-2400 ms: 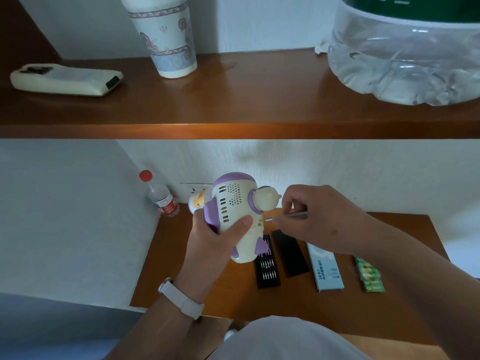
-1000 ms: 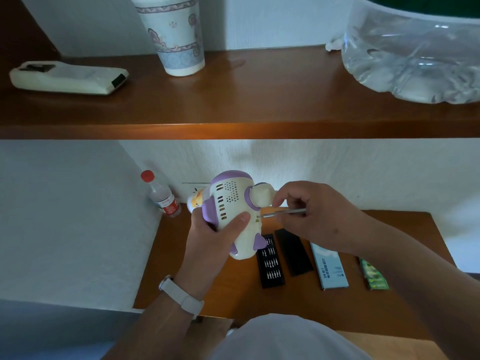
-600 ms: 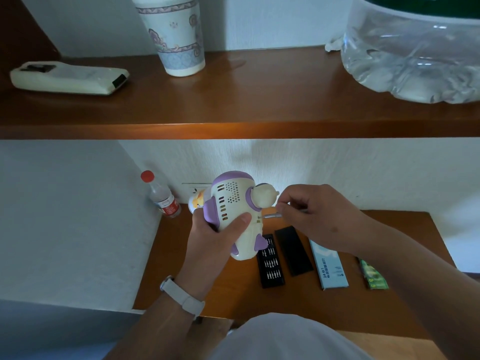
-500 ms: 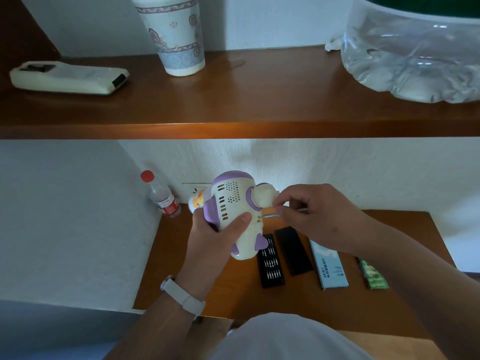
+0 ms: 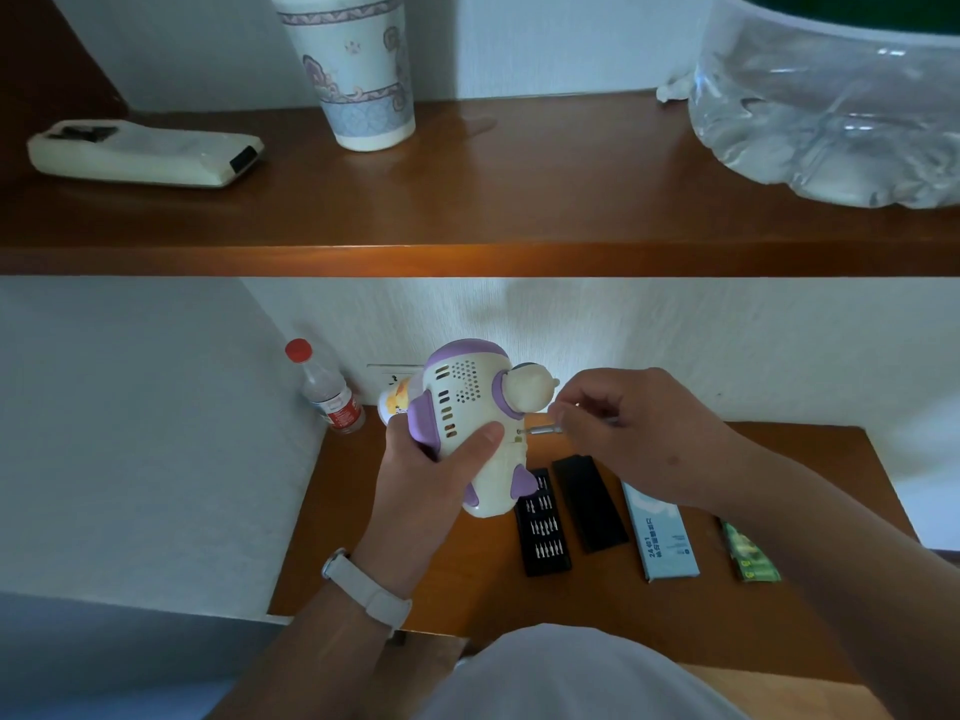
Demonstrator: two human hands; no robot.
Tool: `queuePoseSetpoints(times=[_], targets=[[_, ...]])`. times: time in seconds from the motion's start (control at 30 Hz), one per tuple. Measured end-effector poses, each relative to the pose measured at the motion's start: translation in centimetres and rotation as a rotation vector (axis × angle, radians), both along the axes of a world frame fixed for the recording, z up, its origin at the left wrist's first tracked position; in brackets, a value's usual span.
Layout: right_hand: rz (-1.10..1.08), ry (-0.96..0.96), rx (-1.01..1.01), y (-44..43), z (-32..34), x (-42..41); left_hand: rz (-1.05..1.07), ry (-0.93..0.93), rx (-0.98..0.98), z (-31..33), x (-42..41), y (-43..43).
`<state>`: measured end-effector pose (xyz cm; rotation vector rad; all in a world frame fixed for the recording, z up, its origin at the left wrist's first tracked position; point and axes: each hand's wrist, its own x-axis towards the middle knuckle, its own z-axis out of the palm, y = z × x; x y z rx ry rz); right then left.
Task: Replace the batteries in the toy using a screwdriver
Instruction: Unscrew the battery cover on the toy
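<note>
Holding a white and purple toy [image 5: 470,423] up above the table [image 5: 467,579] in the left hand [image 5: 431,475], wrapping the fingers round its body and pressing the thumb on its vented back. Pinching a thin screwdriver [image 5: 545,431] in the right hand [image 5: 639,433] between thumb and fingertips, keeping the shaft roughly level and setting the tip into a small recess on the toy's side, just below a round purple-ringed knob. Judging from this, working at a screw of the battery cover, an early step with the cover not yet off; not seeing the screw itself, it being too small, so not telling how far out it is. Lying on the table below the hands: an open bit case [image 5: 543,532], its black lid [image 5: 589,504] just beside it, a blue box [image 5: 660,537], and a green pack of batteries [image 5: 748,556] farthest right, partly hidden by the right forearm. Standing at the back left corner, a small bottle [image 5: 327,392] with a red cap. Next, probably calling for slow twisting with the tip seated straight in the screw head, bracing the toy against the push with the left hand, then catching the tiny screw before lifting the cover.
</note>
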<state>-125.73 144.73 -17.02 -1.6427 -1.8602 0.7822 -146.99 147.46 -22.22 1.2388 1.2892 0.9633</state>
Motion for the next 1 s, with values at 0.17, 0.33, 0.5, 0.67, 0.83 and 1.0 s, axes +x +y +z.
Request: queuePoseSetpoints(times=[0.17, 0.33, 0.5, 0.67, 0.83, 1.0], targets=[[0.008, -0.018, -0.017, 0.03, 0.25, 0.1, -0.003, 0.012, 0.017, 0.13, 0.02, -0.02], [0.049, -0.009, 0.022, -0.01, 0.14, 0.19, 0.0, 0.0, 0.017, -0.01, 0.03, -0.08], [0.082, -0.026, 0.056, 0.05, 0.14, 0.31, -0.004, -0.002, 0.008, -0.26, -0.03, -0.03], [0.058, -0.05, 0.06, 0.06, 0.0, 0.36, -0.008, 0.017, 0.012, -0.14, 0.11, -0.05], [0.059, -0.026, 0.041, 0.0, -0.15, 0.37, 0.002, 0.025, 0.006, -0.34, 0.13, 0.2], [0.073, -0.024, 0.028, 0.1, 0.14, 0.4, 0.002, 0.013, -0.006, -0.57, 0.13, 0.23]])
